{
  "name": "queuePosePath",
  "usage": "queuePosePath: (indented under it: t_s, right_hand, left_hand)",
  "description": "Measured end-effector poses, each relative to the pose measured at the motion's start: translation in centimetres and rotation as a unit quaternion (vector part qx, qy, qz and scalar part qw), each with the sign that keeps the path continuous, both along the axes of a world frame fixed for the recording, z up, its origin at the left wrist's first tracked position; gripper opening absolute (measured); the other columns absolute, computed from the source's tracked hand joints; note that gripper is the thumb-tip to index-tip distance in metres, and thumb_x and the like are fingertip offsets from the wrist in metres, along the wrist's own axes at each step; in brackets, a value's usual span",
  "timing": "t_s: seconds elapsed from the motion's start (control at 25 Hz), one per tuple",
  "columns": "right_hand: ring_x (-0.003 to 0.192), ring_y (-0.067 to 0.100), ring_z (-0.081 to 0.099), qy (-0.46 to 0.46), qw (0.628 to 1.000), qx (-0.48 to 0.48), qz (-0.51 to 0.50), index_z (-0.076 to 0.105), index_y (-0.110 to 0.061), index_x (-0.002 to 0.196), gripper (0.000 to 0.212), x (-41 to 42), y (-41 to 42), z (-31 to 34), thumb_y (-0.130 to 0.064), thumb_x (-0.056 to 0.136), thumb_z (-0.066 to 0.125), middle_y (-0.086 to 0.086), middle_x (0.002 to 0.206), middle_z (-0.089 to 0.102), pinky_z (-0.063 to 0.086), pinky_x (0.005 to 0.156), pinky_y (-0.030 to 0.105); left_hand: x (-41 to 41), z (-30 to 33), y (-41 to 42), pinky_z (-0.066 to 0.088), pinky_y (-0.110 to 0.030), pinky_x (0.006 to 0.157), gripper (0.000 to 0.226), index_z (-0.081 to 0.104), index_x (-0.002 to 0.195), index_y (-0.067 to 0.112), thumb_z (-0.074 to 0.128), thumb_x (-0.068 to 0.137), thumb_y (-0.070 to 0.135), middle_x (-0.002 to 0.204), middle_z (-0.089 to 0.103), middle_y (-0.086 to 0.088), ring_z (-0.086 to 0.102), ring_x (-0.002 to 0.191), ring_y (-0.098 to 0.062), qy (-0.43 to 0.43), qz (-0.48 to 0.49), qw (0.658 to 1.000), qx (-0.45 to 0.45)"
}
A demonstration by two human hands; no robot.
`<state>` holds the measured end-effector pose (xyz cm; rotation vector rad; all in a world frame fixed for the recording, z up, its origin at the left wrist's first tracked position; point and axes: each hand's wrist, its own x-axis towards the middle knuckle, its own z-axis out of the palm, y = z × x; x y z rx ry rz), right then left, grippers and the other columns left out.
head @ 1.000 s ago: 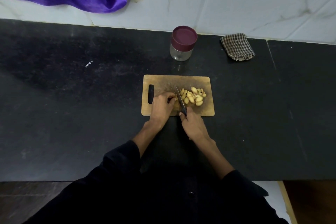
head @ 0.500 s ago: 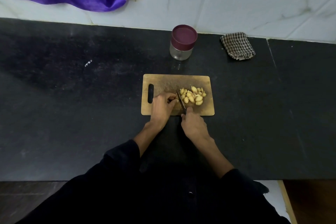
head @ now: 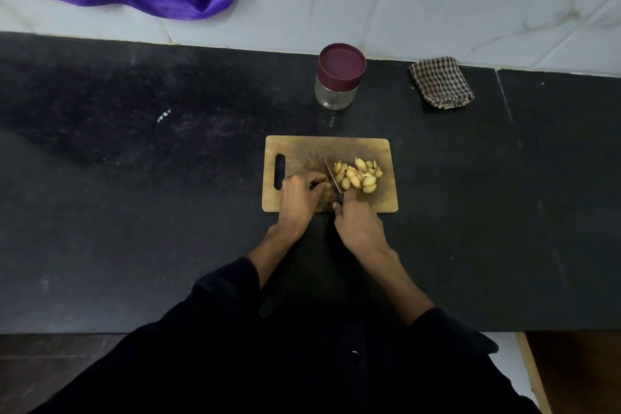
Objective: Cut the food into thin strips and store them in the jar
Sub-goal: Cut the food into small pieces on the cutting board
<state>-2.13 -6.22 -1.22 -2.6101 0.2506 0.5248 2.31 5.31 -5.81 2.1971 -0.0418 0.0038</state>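
While your right hand (head: 358, 228) is wrapped around the knife (head: 332, 180) handle and the blade angles up toward 11 o'clock across the cutting board (head: 366, 148), keep that stroke short and straight down, since the piece you're on is tiny. Your left hand (head: 300, 197) sits at 9 o'clock of the blade with fingers curled over whatever bit you're slicing. I can't actually see the piece under them, so I'm guessing it's one of the pale yellow chunks. Tuck those fingertips back so the knuckles guide the blade, because the edge is basically touching your fingers right now. Thin strips mean lots of close cuts, so don't rush, and let the tip stay on the wood while you rock.

Just at 3 o'clock of the blade is the pile of food (head: 359, 175), a loose heap of peeled-looking chunks. Looks like most of it still needs slicing, so you're early on, I'd say. Maybe pull one piece at a time from the heap so it doesn't crowd the knife.

Up at 12 o'clock from the board, well apart from it, the jar (head: 338, 77) stands upright on the black counter (head: 134, 195) with its maroon lid on. The glass looks empty from here, nothing in it that I can make out. You'll have to take that lid off before anything goes in. There's a folded checked cloth (head: 441, 82) at 3 o'clock of the jar if your hands get sticky.
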Motion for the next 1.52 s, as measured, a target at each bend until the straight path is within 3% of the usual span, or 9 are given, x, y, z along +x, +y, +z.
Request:
queuePosePath:
  t_s: [0.24,0.52,0.76,0.88,1.08,1.36,1.52]
  right_hand:
    - [0.100,0.032,0.064,-0.001,0.999,-0.039,-0.002,0.044,-0.010,0.119,0.019,-0.2,0.7,-0.3,-0.023,0.105,0.040,0.014,0.107,0.067,0.046,0.074,0.043]
    - [0.108,0.033,0.062,0.039,0.998,-0.047,-0.022,0.041,-0.008,0.129,0.028,-0.4,1.4,-0.3,-0.017,0.103,0.041,0.015,0.115,0.064,0.041,0.075,0.039]
    - [0.108,0.031,0.059,0.084,0.995,0.019,-0.045,0.048,-0.010,0.123,0.026,0.3,0.1,-0.2,-0.027,0.104,0.042,0.014,0.117,0.060,0.046,0.079,0.040]
    - [0.108,0.034,0.058,0.057,0.995,0.027,-0.073,0.049,-0.010,0.116,0.025,-0.6,-0.7,-0.4,-0.031,0.104,0.042,0.014,0.114,0.061,0.049,0.086,0.045]
    - [0.102,0.031,0.061,0.013,0.999,0.026,-0.030,0.049,-0.012,0.118,0.025,-0.8,-0.5,-0.1,-0.032,0.104,0.042,0.013,0.108,0.063,0.051,0.084,0.048]
    - [0.101,0.030,0.061,0.003,1.000,0.017,-0.003,0.048,-0.011,0.118,0.024,-0.6,-0.3,-0.1,-0.029,0.105,0.042,0.012,0.108,0.063,0.043,0.072,0.038]
    - [0.101,0.029,0.061,0.005,1.000,-0.005,0.003,0.047,-0.011,0.117,0.022,-0.3,0.0,-0.3,-0.028,0.105,0.041,0.012,0.108,0.063,0.043,0.072,0.039]
  left_hand:
    - [0.0,-0.1,0.0,0.053,-0.023,0.081,0.013,0.073,0.094,0.011,0.071,0.082,0.009,0.093,0.072,-0.002,0.064,0.085,-0.008,-0.017,-0.009,1.000,0.008]
    - [-0.3,-0.2,0.0,0.052,-0.022,0.082,0.014,0.074,0.094,0.008,0.071,0.081,0.007,0.093,0.072,-0.004,0.065,0.086,-0.011,-0.033,0.001,0.999,0.010]
    - [-0.4,0.2,-0.1,0.051,-0.020,0.082,0.015,0.074,0.096,0.008,0.071,0.082,0.009,0.096,0.072,-0.005,0.066,0.088,-0.012,-0.028,0.007,1.000,0.003]
    - [-0.3,0.4,0.0,0.050,-0.017,0.079,0.015,0.074,0.095,0.007,0.072,0.081,0.010,0.094,0.073,-0.004,0.065,0.085,-0.008,-0.007,0.019,1.000,-0.023]
    - [0.0,0.4,0.1,0.053,-0.015,0.074,0.013,0.074,0.092,0.008,0.074,0.079,0.009,0.088,0.073,-0.001,0.065,0.079,-0.005,0.011,0.019,0.998,-0.051]
    - [-0.1,0.4,0.2,0.052,-0.015,0.073,0.011,0.074,0.091,0.008,0.073,0.079,0.010,0.087,0.073,-0.001,0.065,0.077,-0.004,0.005,0.018,0.999,-0.046]
    - [0.0,0.3,0.2,0.052,-0.017,0.075,0.010,0.074,0.089,0.009,0.073,0.079,0.009,0.086,0.072,0.000,0.064,0.078,-0.004,0.003,0.021,0.999,-0.043]
